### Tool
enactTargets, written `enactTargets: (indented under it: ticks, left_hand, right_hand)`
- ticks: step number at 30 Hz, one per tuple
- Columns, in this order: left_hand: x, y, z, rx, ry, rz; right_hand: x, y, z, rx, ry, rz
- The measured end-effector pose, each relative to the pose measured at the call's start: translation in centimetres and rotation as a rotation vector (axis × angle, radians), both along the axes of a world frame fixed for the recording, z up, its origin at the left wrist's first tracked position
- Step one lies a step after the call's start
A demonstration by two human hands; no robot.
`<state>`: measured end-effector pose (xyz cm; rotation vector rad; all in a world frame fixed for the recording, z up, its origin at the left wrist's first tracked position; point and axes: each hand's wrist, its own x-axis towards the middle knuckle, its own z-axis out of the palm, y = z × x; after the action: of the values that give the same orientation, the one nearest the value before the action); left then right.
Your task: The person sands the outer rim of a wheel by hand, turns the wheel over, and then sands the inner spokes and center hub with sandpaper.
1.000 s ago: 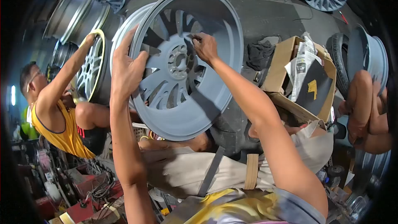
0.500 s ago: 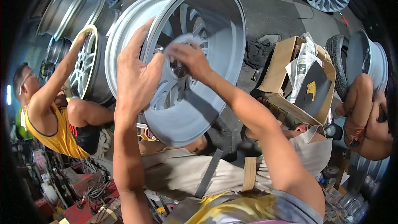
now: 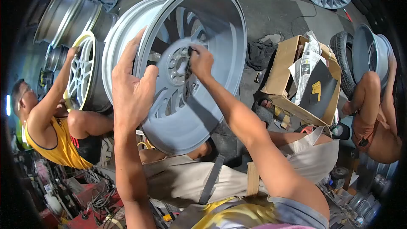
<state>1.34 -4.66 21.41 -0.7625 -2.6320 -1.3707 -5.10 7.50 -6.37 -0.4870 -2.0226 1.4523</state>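
A grey-primed wheel rim (image 3: 182, 133) stands tilted in front of me, its spokes and hub facing my right hand. My left hand (image 3: 135, 82) grips the near-left lip of this rim, with the thumb on the inner side and the fingers reaching behind the edge. Inside the barrel, my right hand (image 3: 202, 62) is closed beside the hub (image 3: 178, 65). A small dark piece (image 3: 190, 51), perhaps abrasive paper, shows at its fingertips. Part of the hub is hidden behind that hand. Another pale rim (image 3: 111, 55) stands directly behind the first.
A cardboard box (image 3: 277, 72) with newspaper and dark sheets stands right, near a tire (image 3: 342, 59). At left, a person (image 3: 51, 131) holds a yellow-edged rim (image 3: 87, 74); another at right handles a grey rim (image 3: 364, 51). More wheels lie at the back; tools and cables clutter lower left.
My right hand has moved slightly right and down at the hub, uncovering the bolt holes. My left hand keeps hold of the rim. The right-hand person's arm has risen along their rim.
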Motion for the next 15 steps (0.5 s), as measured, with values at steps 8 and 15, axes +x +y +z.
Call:
enactTargets:
  ticks: [8, 15]
  left_hand:
    - [-0.3, 0.1, 0.1, -0.015, 0.039, -0.017]
    - [0.4, 0.3, -0.1, -0.025, -0.003, -0.02]
  right_hand:
    - [-0.3, 0.4, 1.0, 0.012, 0.055, -0.04]
    - [-2.3, 1.0, 1.4, 0.056, 0.057, -0.016]
